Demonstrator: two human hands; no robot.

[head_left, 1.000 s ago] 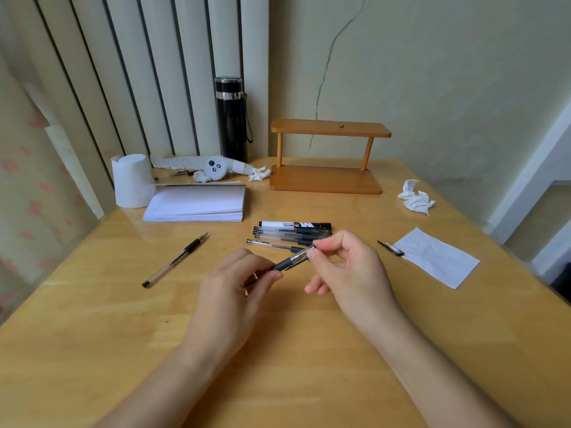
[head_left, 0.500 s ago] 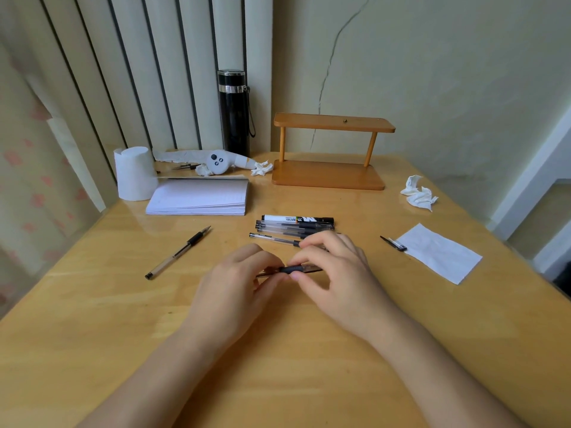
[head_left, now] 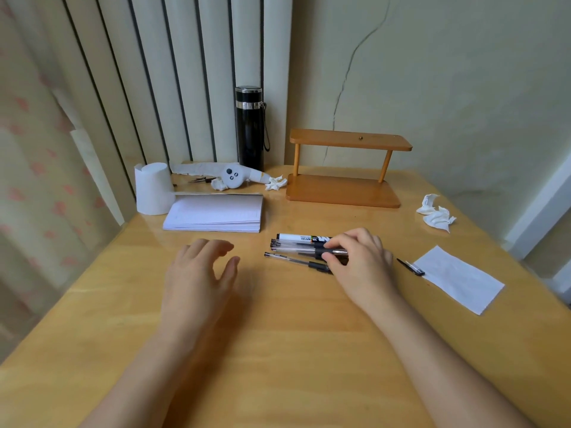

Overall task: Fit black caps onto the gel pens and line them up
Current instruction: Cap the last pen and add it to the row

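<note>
A row of clear gel pens (head_left: 290,246) with black caps lies mid-table, with a white-barrelled pen (head_left: 296,237) at its far side. My right hand (head_left: 355,261) is shut on a capped gel pen (head_left: 335,251), holding it down against the right end of that row. One more capped pen (head_left: 293,260) lies slightly askew just in front of the row. A loose black cap (head_left: 411,267) rests beside a white paper slip (head_left: 457,279). My left hand (head_left: 197,273) hovers over the table left of the pens, fingers spread, holding nothing. No pen shows under or around it.
A notepad stack (head_left: 216,214), a paper roll (head_left: 153,189), a white toy (head_left: 231,177) and a black flask (head_left: 249,128) stand at the back left. A wooden shelf (head_left: 343,189) sits behind the pens. Crumpled tissue (head_left: 435,213) lies at the right.
Both hands pressed the cap onto the pen, then parted. My right hand carried the capped pen back to the row. My left hand let go and moved left, now open.
</note>
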